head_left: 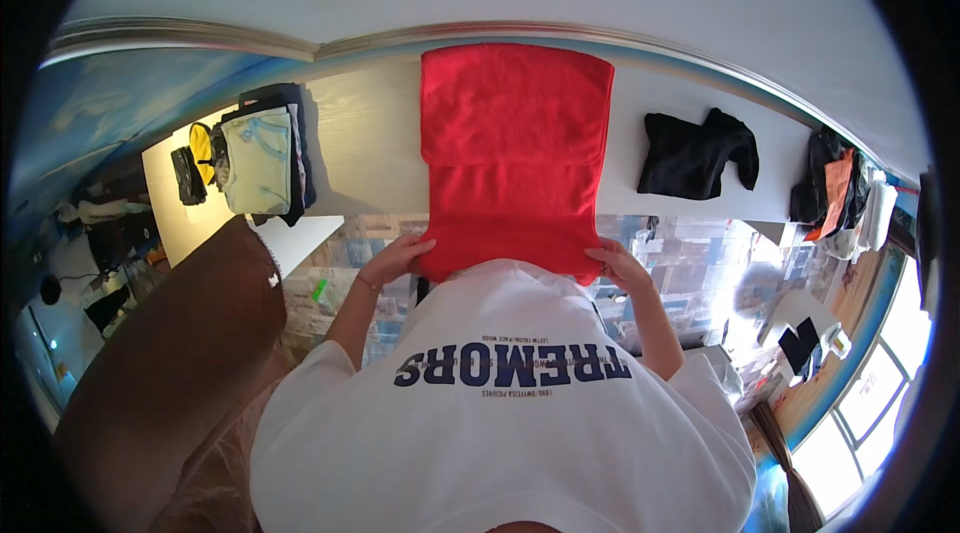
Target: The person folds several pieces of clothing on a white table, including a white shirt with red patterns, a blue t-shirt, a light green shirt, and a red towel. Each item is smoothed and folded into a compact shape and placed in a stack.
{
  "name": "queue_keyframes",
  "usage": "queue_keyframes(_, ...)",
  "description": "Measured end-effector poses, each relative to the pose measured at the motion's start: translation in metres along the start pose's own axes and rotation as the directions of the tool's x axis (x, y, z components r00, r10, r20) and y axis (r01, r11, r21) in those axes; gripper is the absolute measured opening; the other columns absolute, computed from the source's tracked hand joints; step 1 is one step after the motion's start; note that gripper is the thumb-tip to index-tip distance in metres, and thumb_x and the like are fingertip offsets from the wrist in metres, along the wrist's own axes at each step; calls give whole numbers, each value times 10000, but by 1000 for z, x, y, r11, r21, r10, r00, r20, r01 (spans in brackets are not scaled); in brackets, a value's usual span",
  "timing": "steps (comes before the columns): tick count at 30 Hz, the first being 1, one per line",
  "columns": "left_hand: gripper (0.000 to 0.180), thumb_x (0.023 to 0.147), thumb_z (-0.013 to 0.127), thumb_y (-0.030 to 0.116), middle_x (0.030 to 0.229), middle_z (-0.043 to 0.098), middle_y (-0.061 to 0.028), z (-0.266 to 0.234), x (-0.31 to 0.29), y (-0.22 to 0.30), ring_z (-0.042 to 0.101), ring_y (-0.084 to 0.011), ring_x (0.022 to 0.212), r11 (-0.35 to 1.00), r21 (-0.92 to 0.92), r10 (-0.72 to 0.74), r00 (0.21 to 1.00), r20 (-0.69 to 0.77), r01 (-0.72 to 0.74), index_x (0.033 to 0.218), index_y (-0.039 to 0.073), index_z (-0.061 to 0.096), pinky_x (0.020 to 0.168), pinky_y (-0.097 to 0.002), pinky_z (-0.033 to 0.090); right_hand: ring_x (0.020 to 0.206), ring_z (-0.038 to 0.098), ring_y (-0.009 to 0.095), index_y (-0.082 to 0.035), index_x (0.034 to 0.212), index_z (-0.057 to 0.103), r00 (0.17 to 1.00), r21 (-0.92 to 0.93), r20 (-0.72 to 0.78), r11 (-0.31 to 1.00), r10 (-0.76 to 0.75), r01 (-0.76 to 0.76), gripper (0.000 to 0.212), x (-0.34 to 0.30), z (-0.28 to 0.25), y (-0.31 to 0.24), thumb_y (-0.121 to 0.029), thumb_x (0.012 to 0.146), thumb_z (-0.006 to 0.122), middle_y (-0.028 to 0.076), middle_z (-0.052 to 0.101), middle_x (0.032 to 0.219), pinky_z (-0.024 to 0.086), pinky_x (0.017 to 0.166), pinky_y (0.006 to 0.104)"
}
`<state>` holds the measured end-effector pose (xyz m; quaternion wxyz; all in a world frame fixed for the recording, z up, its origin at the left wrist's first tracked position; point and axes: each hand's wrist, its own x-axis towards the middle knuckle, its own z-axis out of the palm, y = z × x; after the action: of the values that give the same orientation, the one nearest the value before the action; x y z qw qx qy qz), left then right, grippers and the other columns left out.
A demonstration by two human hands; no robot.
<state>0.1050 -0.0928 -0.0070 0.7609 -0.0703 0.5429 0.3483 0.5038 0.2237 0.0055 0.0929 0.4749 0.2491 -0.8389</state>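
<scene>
A large red cloth (515, 133), thick and soft-looking, lies over the white tabletop (365, 133). A crosswise edge or fold runs through its middle, and its near end hangs past the table's front edge toward my body. I cannot tell whether it is a towel or a garment. My left hand (410, 255) pinches the near left corner, while my right hand (618, 261) has the near right corner between its fingers. Between my hands the near edge sags slightly against my white shirt.
On the left stands a stack of folded clothes (258, 163), beside yellow and black items (200, 155). A black garment (698, 153) lies right of the cloth. Black and orange bags (835, 188) fill the far right end. A brown covered piece (185, 363) rises at lower left.
</scene>
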Motion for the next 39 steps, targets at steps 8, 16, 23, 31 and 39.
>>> queue_keyframes(8,374,1098,554,307,1320,692,-135,18,15,109,686,-266,1201,609,-762,403,913,58,-221,1336,24,609,974,-434,606,1266,636,378,19,1391,549,962,569,16,793,-274,217,464,15,56,-107,-240,1011,604,210,618,1419,527,1065,585)
queue_keyframes(16,401,1099,561,322,1342,679,-176,56,72,213,675,-324,1231,493,-4,801,455,-390,-870,1325,-4,617,1077,-449,536,1206,651,354,-16,1354,502,884,449,-309,766,-350,460,525,112,79,-177,-453,1067,554,204,662,1292,515,1066,511)
queue_keyframes(23,617,991,654,368,1703,277,-127,89,88,175,244,-464,1552,-293,955,894,339,292,-50,1566,238,474,1214,-663,262,804,708,241,-104,1221,631,371,-796,-312,453,-875,401,282,136,78,-122,-85,945,690,115,717,928,569,728,402)
queue_keyframes(31,678,972,654,425,1725,233,-133,90,74,94,230,-477,1556,-309,950,821,491,290,-44,1594,261,438,1221,-688,222,850,693,341,-140,1200,658,428,-916,-207,327,-880,230,287,88,80,-56,-94,919,687,132,694,919,552,722,474)
queue_keyframes(39,526,987,665,236,1628,382,-198,81,73,154,388,-427,1489,-232,940,922,253,295,-251,1468,73,528,1170,-546,400,759,687,206,-172,1503,498,525,-762,-151,437,-837,478,538,89,96,-110,-83,997,659,122,739,925,554,708,358)
